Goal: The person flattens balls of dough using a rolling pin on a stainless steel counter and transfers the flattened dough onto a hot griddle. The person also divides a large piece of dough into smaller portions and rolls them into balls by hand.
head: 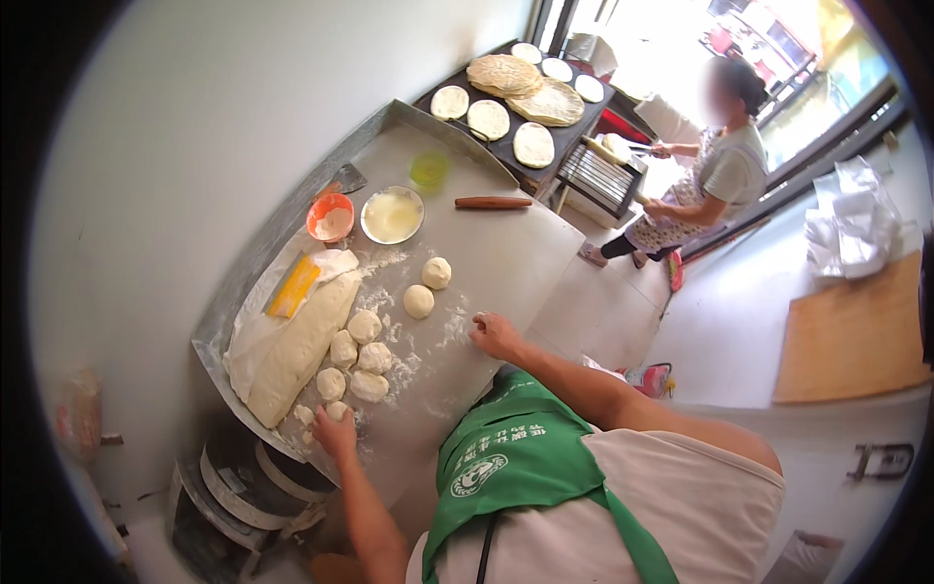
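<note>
My left hand (336, 436) is at the near left edge of the metal worktop (503, 241), its fingers around a small dough ball (336, 410). Small dough scraps (303, 415) lie beside it. Several floured dough pieces (370, 386) sit just beyond. A long dough slab (306, 350) stretches along the left side, partly under a pale sheet, with a yellow-handled dough scraper (294, 287) on top. My right hand (498, 336) hovers by the worktop's near edge, fingers curled; whether it holds anything is unclear. Two rounder dough balls (419, 301) rest ahead of it.
Farther back are an orange bowl of flour (332, 219), a bowl of pale liquid (392, 214), a green bowl (428, 169) and a wooden rolling pin (493, 203). Flatbreads (546, 102) cover a griddle (503, 155). A co-worker (730, 160) handles a slatted rack (597, 179). Buckets (248, 482) stand left.
</note>
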`<action>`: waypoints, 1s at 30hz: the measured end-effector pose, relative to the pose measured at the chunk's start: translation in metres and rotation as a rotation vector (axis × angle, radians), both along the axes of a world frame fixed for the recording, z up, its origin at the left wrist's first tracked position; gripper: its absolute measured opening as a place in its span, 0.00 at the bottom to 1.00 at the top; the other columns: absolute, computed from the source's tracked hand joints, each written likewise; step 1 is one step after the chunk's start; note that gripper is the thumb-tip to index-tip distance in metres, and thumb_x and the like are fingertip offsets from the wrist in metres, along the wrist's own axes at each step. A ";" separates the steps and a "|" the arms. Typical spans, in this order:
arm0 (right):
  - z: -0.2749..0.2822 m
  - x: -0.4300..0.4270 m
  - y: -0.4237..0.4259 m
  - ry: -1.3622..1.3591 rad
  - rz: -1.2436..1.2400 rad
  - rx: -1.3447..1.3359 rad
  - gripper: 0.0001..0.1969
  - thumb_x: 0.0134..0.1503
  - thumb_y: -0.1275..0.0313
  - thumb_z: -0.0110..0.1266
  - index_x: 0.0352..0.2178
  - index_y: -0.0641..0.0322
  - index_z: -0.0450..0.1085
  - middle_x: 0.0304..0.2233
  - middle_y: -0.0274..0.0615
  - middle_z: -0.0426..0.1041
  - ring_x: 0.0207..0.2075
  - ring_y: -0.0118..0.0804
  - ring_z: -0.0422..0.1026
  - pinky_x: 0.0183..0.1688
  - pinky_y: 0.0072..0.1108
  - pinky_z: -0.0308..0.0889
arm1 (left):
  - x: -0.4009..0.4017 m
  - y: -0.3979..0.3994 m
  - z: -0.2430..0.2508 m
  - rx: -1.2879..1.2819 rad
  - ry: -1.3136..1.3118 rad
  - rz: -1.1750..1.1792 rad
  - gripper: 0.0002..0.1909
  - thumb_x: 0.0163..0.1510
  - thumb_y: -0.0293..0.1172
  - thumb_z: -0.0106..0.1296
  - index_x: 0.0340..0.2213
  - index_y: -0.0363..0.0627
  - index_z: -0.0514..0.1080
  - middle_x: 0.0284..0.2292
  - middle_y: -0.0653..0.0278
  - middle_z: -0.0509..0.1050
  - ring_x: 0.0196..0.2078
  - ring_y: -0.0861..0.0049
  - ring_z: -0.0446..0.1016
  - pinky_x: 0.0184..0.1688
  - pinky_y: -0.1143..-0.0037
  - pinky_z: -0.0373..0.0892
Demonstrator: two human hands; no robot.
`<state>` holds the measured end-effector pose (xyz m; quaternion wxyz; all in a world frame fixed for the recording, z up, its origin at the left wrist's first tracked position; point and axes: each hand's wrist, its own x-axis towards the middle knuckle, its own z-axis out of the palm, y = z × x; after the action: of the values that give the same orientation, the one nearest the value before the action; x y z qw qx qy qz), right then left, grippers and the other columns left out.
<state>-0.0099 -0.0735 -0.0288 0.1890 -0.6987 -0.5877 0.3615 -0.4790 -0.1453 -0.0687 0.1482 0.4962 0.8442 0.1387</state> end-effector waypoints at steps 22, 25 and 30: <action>-0.025 0.021 -0.015 -0.028 -0.053 -0.016 0.25 0.62 0.57 0.63 0.53 0.65 0.79 0.48 0.55 0.83 0.49 0.51 0.83 0.55 0.36 0.76 | 0.063 -0.050 0.017 0.461 -0.409 0.559 0.35 0.57 0.54 0.70 0.48 0.33 0.71 0.46 0.46 0.78 0.47 0.52 0.79 0.51 0.61 0.74; 0.000 0.006 -0.014 -0.056 0.079 -0.084 0.26 0.63 0.58 0.62 0.55 0.68 0.77 0.49 0.56 0.83 0.50 0.49 0.83 0.56 0.34 0.75 | 0.097 -0.075 0.022 0.132 -0.356 0.489 0.33 0.59 0.55 0.66 0.49 0.34 0.71 0.46 0.43 0.77 0.49 0.47 0.79 0.54 0.57 0.73; 0.008 0.013 -0.004 -0.049 0.185 -0.102 0.27 0.64 0.57 0.61 0.55 0.68 0.77 0.50 0.56 0.83 0.52 0.49 0.82 0.57 0.34 0.74 | 0.119 -0.093 0.032 -0.038 -0.228 0.360 0.35 0.57 0.53 0.67 0.53 0.36 0.71 0.50 0.44 0.75 0.54 0.45 0.75 0.58 0.55 0.72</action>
<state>0.0031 -0.0775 -0.0212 0.1046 -0.6588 -0.6349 0.3897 -0.3605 -0.2384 -0.0365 0.2250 0.3157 0.8993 0.2024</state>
